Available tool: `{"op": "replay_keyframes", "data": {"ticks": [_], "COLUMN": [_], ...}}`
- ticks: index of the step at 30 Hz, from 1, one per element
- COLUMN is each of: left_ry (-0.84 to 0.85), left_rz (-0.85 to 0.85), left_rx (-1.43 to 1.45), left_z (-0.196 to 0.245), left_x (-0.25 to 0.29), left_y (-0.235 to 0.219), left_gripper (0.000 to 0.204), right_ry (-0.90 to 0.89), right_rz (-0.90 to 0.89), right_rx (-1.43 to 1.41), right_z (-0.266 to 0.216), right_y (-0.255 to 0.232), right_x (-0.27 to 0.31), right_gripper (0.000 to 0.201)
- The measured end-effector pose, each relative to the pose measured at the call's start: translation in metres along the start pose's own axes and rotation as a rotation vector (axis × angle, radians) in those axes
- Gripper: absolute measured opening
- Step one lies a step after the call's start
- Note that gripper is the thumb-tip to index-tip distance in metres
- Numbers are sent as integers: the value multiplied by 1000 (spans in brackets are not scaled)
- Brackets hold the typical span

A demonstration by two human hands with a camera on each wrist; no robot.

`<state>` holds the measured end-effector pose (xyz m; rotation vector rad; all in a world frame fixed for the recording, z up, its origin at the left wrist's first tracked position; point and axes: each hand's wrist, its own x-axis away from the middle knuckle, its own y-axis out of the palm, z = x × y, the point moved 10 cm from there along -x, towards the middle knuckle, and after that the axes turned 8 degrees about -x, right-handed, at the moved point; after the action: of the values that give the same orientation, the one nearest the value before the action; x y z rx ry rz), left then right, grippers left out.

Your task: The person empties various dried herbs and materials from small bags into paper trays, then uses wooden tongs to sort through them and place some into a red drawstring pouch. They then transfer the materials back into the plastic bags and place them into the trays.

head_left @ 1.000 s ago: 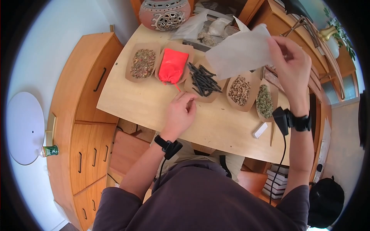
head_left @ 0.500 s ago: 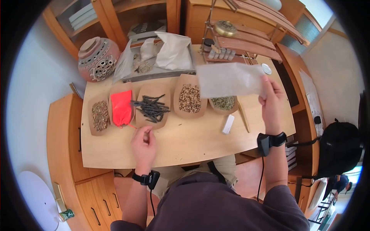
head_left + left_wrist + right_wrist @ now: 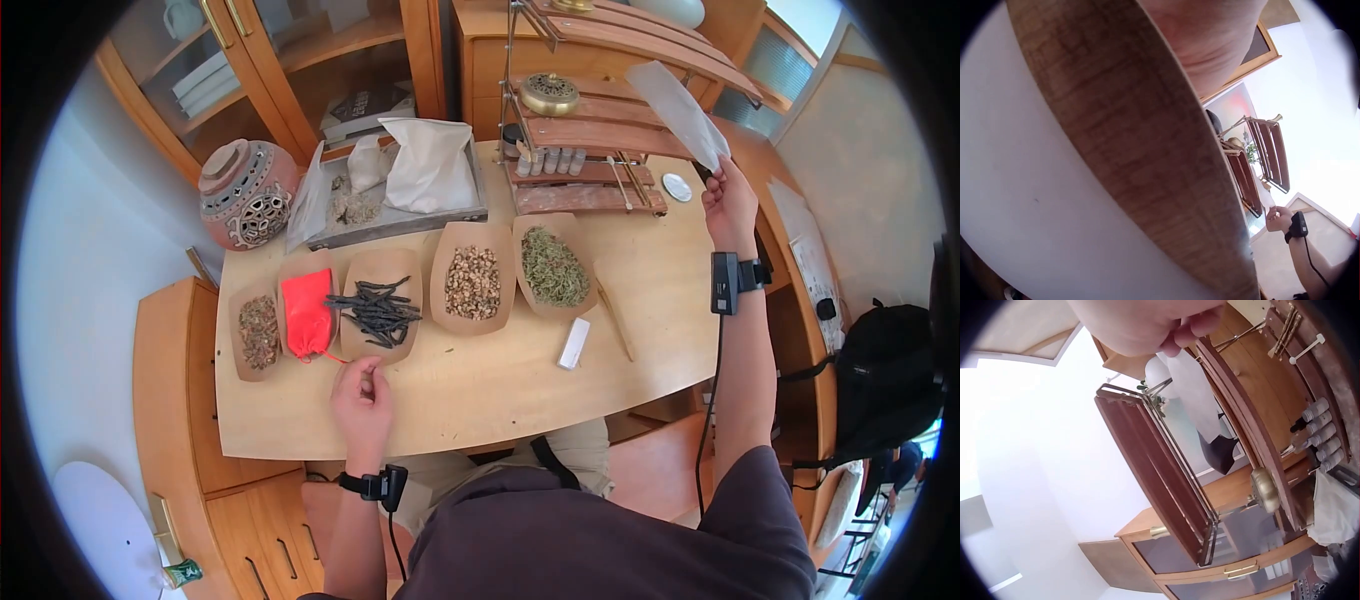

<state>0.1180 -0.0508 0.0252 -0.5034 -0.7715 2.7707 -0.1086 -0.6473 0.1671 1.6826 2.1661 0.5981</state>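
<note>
My right hand [image 3: 731, 207] is raised at the right and pinches a thin, translucent white sheet [image 3: 680, 112] by its lower end. The sheet also shows under the fingertips in the right wrist view, as a pale strip [image 3: 1192, 394]. Near the table's front edge, my left hand [image 3: 362, 410] rests with its fingers loosely curled. The drawstring of a red cloth pouch [image 3: 307, 308] runs right up to these fingertips. That pouch lies in a brown paper tray [image 3: 291, 270]. In the left wrist view the table's edge [image 3: 1141, 144] hides the left fingers.
Other paper trays hold dried flowers [image 3: 258, 332], dark sticks [image 3: 380, 312], tan chopped pieces [image 3: 472, 283] and green herb [image 3: 553, 268]. Behind them are a grey tray [image 3: 400, 230] with white bags, a clay pot [image 3: 247, 195] and a wooden rack [image 3: 590, 100]. A white box [image 3: 573, 343] lies in front.
The right hand has carried the white sheet right and away from the trays, uncovering the green herb. The view has turned towards the right. My left hand stays by the red pouch's string.
</note>
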Motion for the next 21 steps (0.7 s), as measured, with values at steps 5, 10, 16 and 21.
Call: {"op": "replay_keyframes", "data": {"ticks": [5,10,16,21], "left_ry": [-20,-82,187,550], "left_rz": [0,11,-5,-25], "left_rx": [25,132,-181,-569], "left_z": [-6,-3,47,114], "left_x": [3,7,-10,-67], "left_y": [0,-9,-32,-27], "left_gripper": [19,24,29,32], "right_ry": [39,-112,-124,-95], "right_rz": [-29,-132,-337,-492], "right_rx": [12,217,601,676], "right_z": [21,26,77,111], "right_y": [-6,-36,-78,-58], "right_x": [6,91,222,273], "right_gripper": [22,15,11,15]}}
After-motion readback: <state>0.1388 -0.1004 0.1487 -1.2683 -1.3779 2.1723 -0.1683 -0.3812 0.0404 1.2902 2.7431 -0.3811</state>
